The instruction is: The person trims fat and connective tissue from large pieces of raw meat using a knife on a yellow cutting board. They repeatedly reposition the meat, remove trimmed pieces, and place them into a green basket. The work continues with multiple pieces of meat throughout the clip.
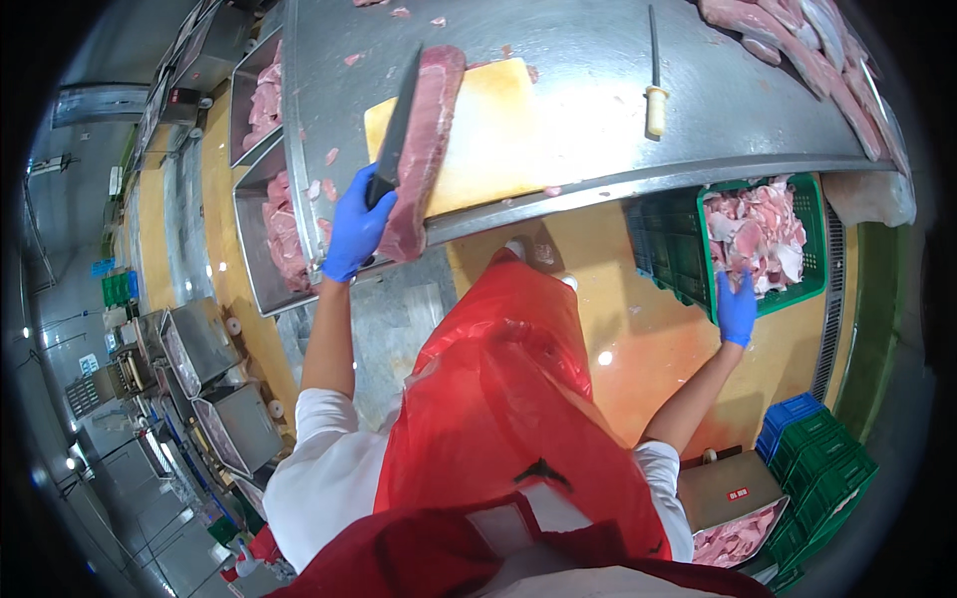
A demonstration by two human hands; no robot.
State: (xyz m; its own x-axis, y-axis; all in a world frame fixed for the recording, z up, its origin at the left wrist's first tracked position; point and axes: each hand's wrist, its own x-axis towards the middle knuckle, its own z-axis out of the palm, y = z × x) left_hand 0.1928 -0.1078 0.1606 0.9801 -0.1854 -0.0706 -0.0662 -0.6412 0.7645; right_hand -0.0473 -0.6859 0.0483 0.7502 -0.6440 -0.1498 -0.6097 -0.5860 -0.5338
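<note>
My left hand [355,227], in a blue glove, is closed round the black handle of a long knife [401,115]. The blade points away from me, along the left side of a long strip of pink meat [431,140]. That strip lies partly on a yellowed cutting board [488,130], its near end reaching the table's front edge. Off to the right, my right hand [737,311], also blue-gloved, is at the near rim of a green crate [812,284]. Its fingers stretch toward the pale meat trimmings [755,234] inside, with nothing visibly gripped.
The steel table [588,90] carries a sharpening rod [655,100] with a pale handle and more meat [797,40] at far right. Metal bins of meat [284,234] adjoin its left end. Stacked crates [817,458] and a meat-filled metal bin [738,533] stand at lower right.
</note>
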